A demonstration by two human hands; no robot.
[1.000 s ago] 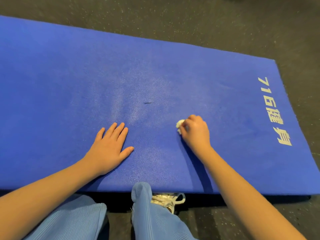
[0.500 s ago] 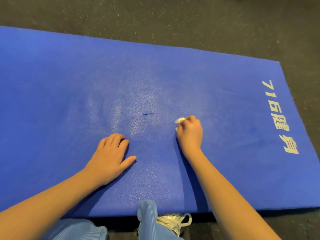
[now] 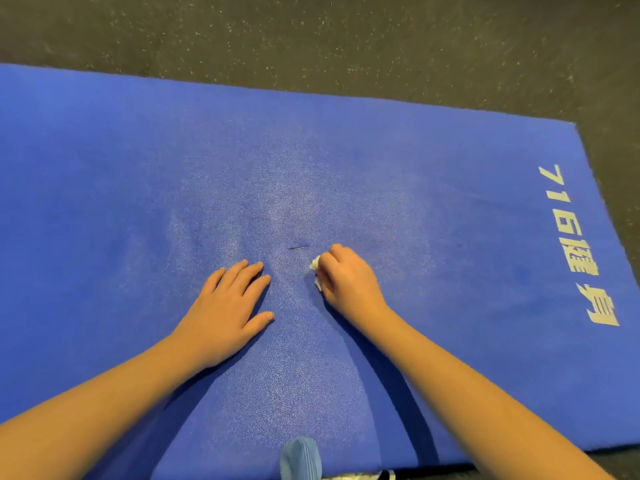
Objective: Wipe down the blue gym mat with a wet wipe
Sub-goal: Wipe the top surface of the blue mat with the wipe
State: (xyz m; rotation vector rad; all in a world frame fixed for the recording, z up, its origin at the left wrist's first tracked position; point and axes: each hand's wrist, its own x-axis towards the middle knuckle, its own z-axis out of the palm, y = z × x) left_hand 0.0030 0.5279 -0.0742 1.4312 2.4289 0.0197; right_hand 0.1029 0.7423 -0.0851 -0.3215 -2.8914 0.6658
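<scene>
The blue gym mat (image 3: pixel 433 188) lies flat on the floor and fills most of the view, with white lettering (image 3: pixel 571 244) printed near its right end. My right hand (image 3: pixel 349 278) presses a crumpled white wet wipe (image 3: pixel 316 270) onto the mat's middle; only a corner of the wipe shows past my fingers. A short dark mark (image 3: pixel 298 247) sits just beyond the wipe. My left hand (image 3: pixel 228 306) rests flat on the mat beside it, palm down, fingers apart, holding nothing. The mat surface around both hands shows a pale sheen.
Dark speckled rubber floor (image 3: pixel 346 39) surrounds the mat at the far side and the right. My knee in light blue trousers (image 3: pixel 300 457) pokes up at the mat's near edge, with a bit of a white shoe beside it.
My right hand with the wipe has slid left and further onto the mat, close to the dark mark. My left hand has moved further onto the mat. The view has shifted forward over the mat.
</scene>
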